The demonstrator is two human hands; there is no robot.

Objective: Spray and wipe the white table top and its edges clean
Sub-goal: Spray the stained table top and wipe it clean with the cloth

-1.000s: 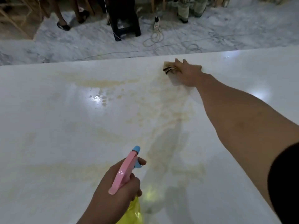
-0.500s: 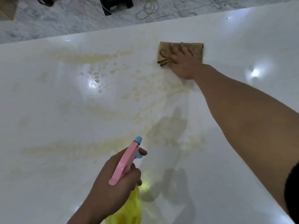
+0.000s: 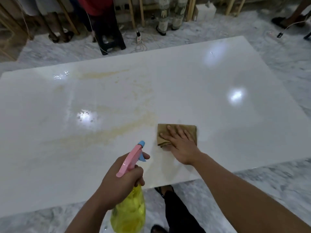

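The glossy white table top point(image 3: 218, 78) fills the view, with yellowish smears point(image 3: 104, 132) across its left and middle. My right hand point(image 3: 181, 145) lies flat, fingers spread, pressing a folded brown cloth point(image 3: 191, 130) onto the table near its front edge. My left hand point(image 3: 121, 180) grips a yellow spray bottle point(image 3: 129, 214) by its pink trigger head with a blue nozzle point(image 3: 141, 144), held over the front edge and pointing toward the far side.
Marble floor surrounds the table. Beyond the far edge are a black stool point(image 3: 109, 41), a power strip with cables point(image 3: 139, 39), wooden frames and the legs of several standing people. My own leg and sandals point(image 3: 175, 204) show below the front edge.
My right hand has dragged the cloth from the far edge back toward the front edge. The view has pulled back, showing the whole table. The spray bottle stays in my left hand.
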